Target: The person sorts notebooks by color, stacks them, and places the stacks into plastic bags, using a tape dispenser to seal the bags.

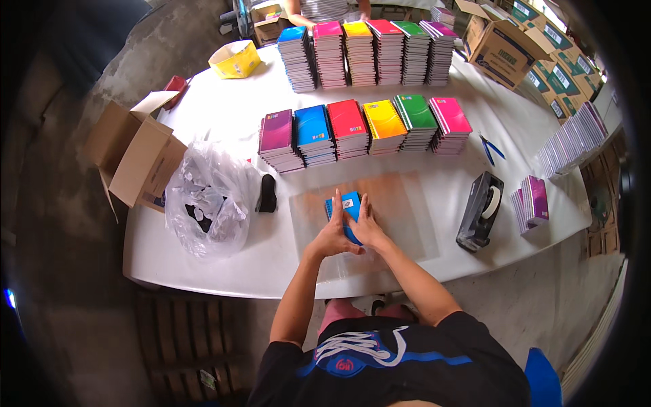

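A small stack of blue-covered notebooks (350, 205) lies on a clear plastic sheet (400, 203) over the white table (271, 264), just in front of me. My left hand (332, 234) grips the stack's left side and my right hand (368, 227) presses its right side, thumbs meeting on the cover. Beyond them runs a row of notebook piles (363, 129) in purple, blue, red, yellow, green and pink. A taller row of the same colours (369, 51) stands farther back.
A black tape dispenser (480, 211) sits at the right, with a small purple notebook pile (532, 202) beside it and blue scissors (491, 148) behind. At the left are a bag of clear plastic (203, 200), a black object (267, 195), an open cardboard box (135, 152) and a yellow box (234, 60). Another person (325, 8) is at the far edge.
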Demonstrator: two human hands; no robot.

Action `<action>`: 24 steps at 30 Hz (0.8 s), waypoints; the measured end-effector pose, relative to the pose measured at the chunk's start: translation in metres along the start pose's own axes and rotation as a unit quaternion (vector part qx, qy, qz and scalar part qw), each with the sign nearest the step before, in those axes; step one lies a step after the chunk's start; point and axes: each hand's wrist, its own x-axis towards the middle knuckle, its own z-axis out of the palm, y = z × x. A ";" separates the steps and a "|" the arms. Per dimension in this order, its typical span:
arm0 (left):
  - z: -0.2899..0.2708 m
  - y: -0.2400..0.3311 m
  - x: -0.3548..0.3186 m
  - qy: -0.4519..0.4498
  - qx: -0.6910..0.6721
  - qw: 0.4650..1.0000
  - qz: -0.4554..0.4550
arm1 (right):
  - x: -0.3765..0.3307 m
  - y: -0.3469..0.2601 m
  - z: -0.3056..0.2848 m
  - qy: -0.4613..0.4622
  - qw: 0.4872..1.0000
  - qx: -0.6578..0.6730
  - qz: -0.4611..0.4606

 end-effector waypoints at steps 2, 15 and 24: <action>-0.005 0.014 -0.001 -0.027 -0.119 0.992 -0.034 | 0.001 0.007 -0.003 -0.017 1.000 0.001 -0.007; -0.010 0.004 -0.011 0.007 0.333 0.942 -0.026 | -0.017 0.029 -0.024 0.146 0.982 -0.095 0.070; -0.009 0.013 -0.011 -0.039 0.303 0.949 -0.072 | -0.044 0.061 -0.020 0.308 0.949 -0.067 -0.033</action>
